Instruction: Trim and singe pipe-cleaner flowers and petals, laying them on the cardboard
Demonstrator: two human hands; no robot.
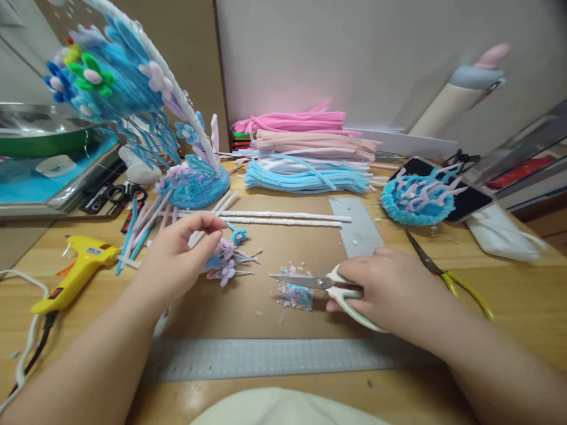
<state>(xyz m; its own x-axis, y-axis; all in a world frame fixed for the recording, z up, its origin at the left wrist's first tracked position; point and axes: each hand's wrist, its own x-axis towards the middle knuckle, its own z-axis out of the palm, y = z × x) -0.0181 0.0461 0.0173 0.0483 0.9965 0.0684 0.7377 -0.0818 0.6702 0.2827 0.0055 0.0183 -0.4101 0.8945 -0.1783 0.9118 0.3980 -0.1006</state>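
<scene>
My left hand [186,251] pinches the short stem of a small blue pipe-cleaner flower [240,236]. Just below it, a bunch of lilac and blue pipe-cleaner flowers [227,272] lies on the brown cardboard [221,316]. White-handled scissors [349,293] are gripped in my right hand [383,286], their blades pointing left and nearly closed. Under the blades is a small heap of blue and lilac fuzzy clippings [297,296]. Two white fuzzy stems [283,219] lie across the back of the cardboard.
At left is a yellow glue gun [82,268] with its cable. A tall blue flower decoration [190,189] rises behind my left hand. Bundled pipe cleaners [305,177] are stacked at the back. Yellow-handled pliers [443,274] and a blue-lilac piece [419,200] are at right.
</scene>
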